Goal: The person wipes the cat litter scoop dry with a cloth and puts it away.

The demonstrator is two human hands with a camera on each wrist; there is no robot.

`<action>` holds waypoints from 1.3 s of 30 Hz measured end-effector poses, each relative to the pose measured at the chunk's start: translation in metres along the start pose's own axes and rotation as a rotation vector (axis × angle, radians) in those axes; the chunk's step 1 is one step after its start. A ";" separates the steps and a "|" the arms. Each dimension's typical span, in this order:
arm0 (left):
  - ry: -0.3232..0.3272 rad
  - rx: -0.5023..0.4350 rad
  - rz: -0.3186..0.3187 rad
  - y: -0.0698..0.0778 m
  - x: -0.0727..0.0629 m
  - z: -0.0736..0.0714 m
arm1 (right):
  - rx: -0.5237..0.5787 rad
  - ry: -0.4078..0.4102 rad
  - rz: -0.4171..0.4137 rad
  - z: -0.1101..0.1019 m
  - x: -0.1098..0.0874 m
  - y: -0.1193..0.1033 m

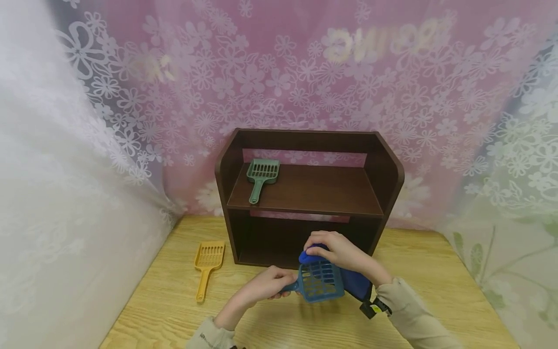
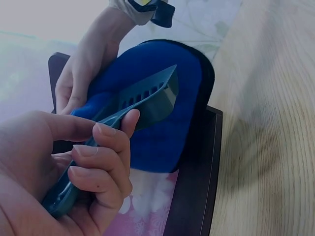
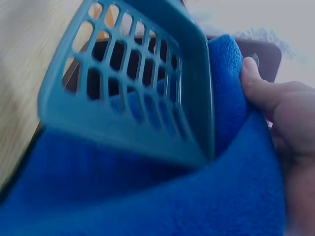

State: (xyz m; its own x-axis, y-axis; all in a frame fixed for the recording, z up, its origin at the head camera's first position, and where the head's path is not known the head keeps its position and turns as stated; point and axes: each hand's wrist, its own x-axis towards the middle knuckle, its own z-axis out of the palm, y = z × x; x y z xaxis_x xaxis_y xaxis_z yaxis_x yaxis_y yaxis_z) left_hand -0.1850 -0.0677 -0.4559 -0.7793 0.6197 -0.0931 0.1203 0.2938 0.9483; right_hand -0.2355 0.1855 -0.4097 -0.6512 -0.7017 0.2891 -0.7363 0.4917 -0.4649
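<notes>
My left hand (image 1: 267, 285) grips the handle of a teal-blue litter scoop (image 1: 324, 297), fingers curled round it in the left wrist view. The scoop's slotted head points to the right, above the table in front of the shelf. My right hand (image 1: 342, 249) holds a fuzzy blue cloth (image 1: 358, 283) at the scoop's upper side. In the right wrist view, the cloth (image 3: 241, 191) lies along the scoop's side wall and hangs below its head, with the thumb pressing on a fold. The right hand's other fingers are mostly hidden there.
A dark brown two-tier shelf (image 1: 305, 189) stands at the back of the wooden table (image 1: 436, 291). On its upper board, at the left, lies a green litter scoop (image 1: 257, 190). A yellow litter scoop (image 1: 203, 286) rests on the table to the left. Floral curtains (image 1: 279, 72) surround the table.
</notes>
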 end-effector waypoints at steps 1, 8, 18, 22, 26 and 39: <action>0.002 0.004 0.004 0.000 0.000 0.000 | -0.017 0.000 -0.007 0.001 0.002 -0.003; 0.022 0.037 0.034 0.003 0.001 0.003 | -0.287 0.152 -0.206 0.018 0.011 -0.024; 0.058 0.079 0.058 0.004 0.003 0.006 | -0.497 0.196 -0.268 0.018 0.015 -0.018; 0.074 0.028 0.049 0.001 0.002 0.002 | -0.426 0.114 -0.145 0.005 0.010 -0.004; 0.106 -0.040 0.020 -0.002 -0.001 -0.002 | -0.335 0.098 -0.045 -0.005 0.000 0.011; 0.132 -0.177 0.005 -0.004 -0.003 -0.008 | 0.117 0.400 0.349 0.016 -0.026 0.026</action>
State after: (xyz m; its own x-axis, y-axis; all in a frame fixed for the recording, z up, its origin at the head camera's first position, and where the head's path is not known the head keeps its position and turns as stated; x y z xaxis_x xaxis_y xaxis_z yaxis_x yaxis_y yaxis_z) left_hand -0.1882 -0.0769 -0.4568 -0.8542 0.5166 -0.0588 0.0237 0.1517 0.9881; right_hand -0.2349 0.2085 -0.4426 -0.8891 -0.2447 0.3867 -0.4536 0.5834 -0.6737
